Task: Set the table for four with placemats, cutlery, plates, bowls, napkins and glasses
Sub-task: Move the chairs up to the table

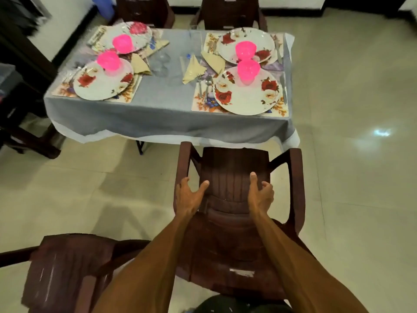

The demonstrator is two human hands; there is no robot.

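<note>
The table has a grey cloth and four floral placemats. Each mat carries a rose-patterned plate with a pink bowl on it. Folded cream napkins lie toward the middle, beside clear glasses. A fork and spoon lie left of the near right plate. My left hand and my right hand are over the top of a brown plastic chair's backrest. Both thumbs are spread, the fingers are loosely curled, and neither hand holds anything.
A second brown chair stands at the lower left, close to my left arm. Two more chairs stand at the table's far side. Dark furniture lines the left wall. Glossy tiled floor stretches to the right.
</note>
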